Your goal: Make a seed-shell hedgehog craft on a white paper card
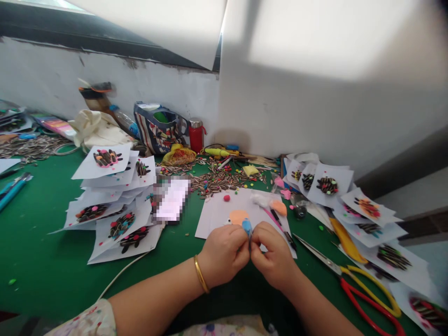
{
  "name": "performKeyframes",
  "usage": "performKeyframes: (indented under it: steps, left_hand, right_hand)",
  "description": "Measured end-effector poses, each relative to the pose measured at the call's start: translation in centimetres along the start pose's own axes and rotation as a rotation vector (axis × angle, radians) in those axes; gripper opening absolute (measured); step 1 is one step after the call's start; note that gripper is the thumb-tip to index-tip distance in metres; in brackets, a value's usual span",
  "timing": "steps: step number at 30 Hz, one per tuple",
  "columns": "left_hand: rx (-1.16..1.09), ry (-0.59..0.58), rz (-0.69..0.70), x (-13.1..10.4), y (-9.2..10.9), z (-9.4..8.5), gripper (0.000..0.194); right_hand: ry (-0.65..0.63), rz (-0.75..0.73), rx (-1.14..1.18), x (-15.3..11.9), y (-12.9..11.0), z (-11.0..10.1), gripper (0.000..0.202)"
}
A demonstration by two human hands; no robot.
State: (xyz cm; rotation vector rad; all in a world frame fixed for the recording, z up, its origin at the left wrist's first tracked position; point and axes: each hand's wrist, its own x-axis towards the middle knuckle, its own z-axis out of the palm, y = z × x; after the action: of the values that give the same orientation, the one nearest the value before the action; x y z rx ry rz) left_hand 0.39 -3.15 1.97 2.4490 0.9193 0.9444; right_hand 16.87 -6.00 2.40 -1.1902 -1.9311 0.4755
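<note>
My left hand (227,247), with a gold bangle on the wrist, and my right hand (275,254) meet in front of me with fingers curled in. Between their fingertips is a small piece of blue modelling clay (247,226), partly covered by the fingers. Just behind them, a flat orange clay shape (239,216) with a small eye-like dot lies on a white sheet of paper (213,210). A red clay ball (227,198), an orange clay lump (279,207), a white lump (260,200) and a black pen (276,217) rest on the same sheet.
Scissors (339,269) with red and yellow handles lie right of my hands. Cards with seed pictures pile up at left (115,210) and right (371,224). Sunflower seeds (213,182), a phone (173,199), a red flask (196,135) and a bag (157,128) are farther back.
</note>
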Motion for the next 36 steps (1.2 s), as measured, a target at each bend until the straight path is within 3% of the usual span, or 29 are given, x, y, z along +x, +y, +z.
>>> performKeyframes:
  steps: [9,17,21,26,33,36]
  left_hand:
    - [-0.003,-0.068,-0.105,-0.2,-0.4,-0.4,0.012]
    - [-0.059,-0.21,-0.062,0.0,-0.5,-0.4,0.01]
    - [-0.008,-0.197,-0.103,0.0,-0.6,-0.1,0.011]
    - [0.052,-0.092,-0.174,0.3,-1.0,-0.7,0.017]
    - [-0.286,-0.105,-0.335,0.7,-1.1,-1.3,0.019]
    - [-0.515,-0.162,-0.396,0.7,-1.1,-1.1,0.018]
  right_hand:
    - [-0.048,-0.083,-0.067,0.0,0.6,-0.1,0.013]
    - [-0.059,-0.037,-0.188,0.1,0.4,-0.1,0.018]
    - [-0.042,-0.033,-0.196,0.1,0.2,0.0,0.018]
    - [0.03,-0.015,-0.2,0.1,0.5,-0.5,0.02]
    - [0.045,-0.112,-0.095,0.1,1.2,-1.2,0.008]
    - [-0.052,-0.186,-0.091,0.0,1.6,-1.0,0.061]
